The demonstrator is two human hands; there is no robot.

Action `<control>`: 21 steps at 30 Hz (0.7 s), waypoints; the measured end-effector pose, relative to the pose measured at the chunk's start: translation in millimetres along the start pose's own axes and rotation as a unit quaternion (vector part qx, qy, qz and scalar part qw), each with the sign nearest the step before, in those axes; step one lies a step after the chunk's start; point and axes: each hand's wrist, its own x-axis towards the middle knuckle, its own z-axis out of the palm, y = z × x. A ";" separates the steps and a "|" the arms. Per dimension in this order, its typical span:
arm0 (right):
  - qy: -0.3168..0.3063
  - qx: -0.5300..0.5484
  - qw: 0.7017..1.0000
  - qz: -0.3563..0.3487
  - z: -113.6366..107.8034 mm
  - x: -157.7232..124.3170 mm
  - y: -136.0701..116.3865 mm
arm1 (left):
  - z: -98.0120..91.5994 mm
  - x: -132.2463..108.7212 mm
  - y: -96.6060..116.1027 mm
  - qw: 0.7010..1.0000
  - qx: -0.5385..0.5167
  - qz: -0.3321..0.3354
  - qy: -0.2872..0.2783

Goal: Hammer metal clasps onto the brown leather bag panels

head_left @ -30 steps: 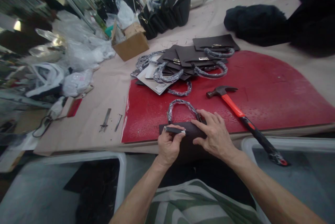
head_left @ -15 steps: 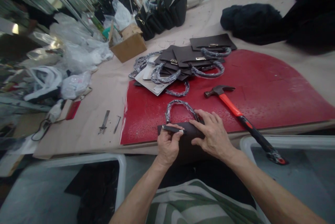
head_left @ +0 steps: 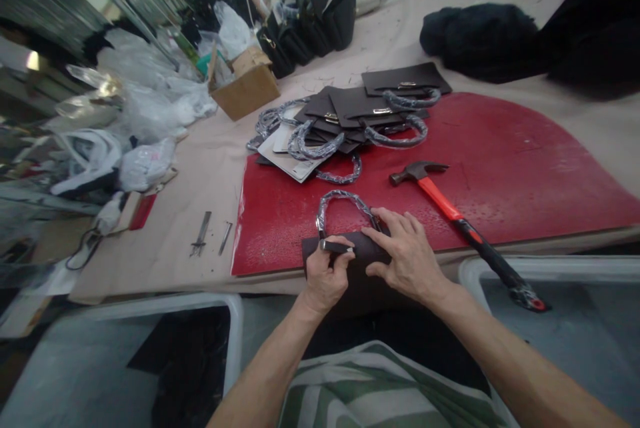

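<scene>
Between its thumb and fingers my left hand point(head_left: 326, 276) pinches a short dark bar point(head_left: 336, 247) with a pale tip. The bar lies over a dark panel point(head_left: 367, 276) at the front edge of the red mat point(head_left: 510, 168). My right hand point(head_left: 406, 253) rests on the panel's right part with its fingers spread. A plastic-wrapped handle point(head_left: 345, 196) arches from the panel's top edge onto the mat. Right of my hands, a hammer point(head_left: 467, 231) with an orange and black grip lies on the mat, its grip end past the table edge.
Dark panels point(head_left: 350, 108) with wrapped handles are piled behind my hands. A cardboard box point(head_left: 247, 88) and black bags point(head_left: 310, 25) stand farther back. Metal tools point(head_left: 201, 235) lie left of the mat. Grey bins point(head_left: 233, 321) sit below the table edge.
My left hand has shifted slightly right with the dark bar, which now looks shorter and more turned. My right hand has stayed on the panel.
</scene>
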 end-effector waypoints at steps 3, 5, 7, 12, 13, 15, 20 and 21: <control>0.001 -0.002 1.000 -0.001 -0.5 -0.1 0.1 | 1.3 0.1 -2.5 1.000 0.013 0.020 -0.002; 0.001 -0.005 1.000 -0.005 -0.3 -0.4 0.6 | 2.6 0.7 -2.8 1.000 0.019 0.023 -0.004; 0.002 -0.008 1.000 -0.010 0.3 -0.8 1.3 | 3.7 1.6 -2.4 0.999 0.026 0.026 -0.007; -0.001 -0.009 1.000 -0.023 2.4 -2.1 4.4 | 4.2 4.3 -0.3 0.998 0.033 0.055 -0.007; -0.003 -0.002 1.000 -0.027 2.4 -2.3 5.8 | 4.0 5.1 0.3 0.997 0.036 0.061 -0.011; -0.002 0.036 0.999 -0.040 0.2 -2.7 9.8 | 3.6 6.8 1.9 0.997 0.041 0.065 -0.020; 0.120 0.073 0.990 -0.006 -23.2 -7.4 27.7 | 4.3 9.2 4.5 0.997 0.033 0.056 -0.028; 0.143 0.037 0.989 0.017 -29.8 -10.0 32.5 | 4.7 9.2 4.1 0.998 0.029 0.055 -0.025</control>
